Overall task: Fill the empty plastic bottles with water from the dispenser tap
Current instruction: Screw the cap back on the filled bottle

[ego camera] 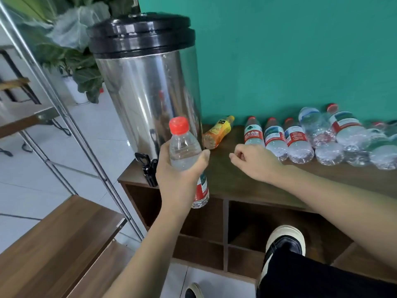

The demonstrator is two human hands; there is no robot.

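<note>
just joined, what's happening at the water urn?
A person stands at a brown wooden cabinet carrying a steel water dispenser with a black lid. The left hand grips a clear plastic bottle with a red cap, upright and capped, near the black tap. The right hand holds nothing, fingers loosely curled, above the cabinet top near a row of clear red-capped bottles lying on their sides. A yellow juice bottle lies beside the dispenser.

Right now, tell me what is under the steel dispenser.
The steel dispenser stands on the left end of the wooden cabinet top, its black tap overhanging the edge. Open cubbyholes show below. The surface directly beneath its base is covered, so unseen.
</note>
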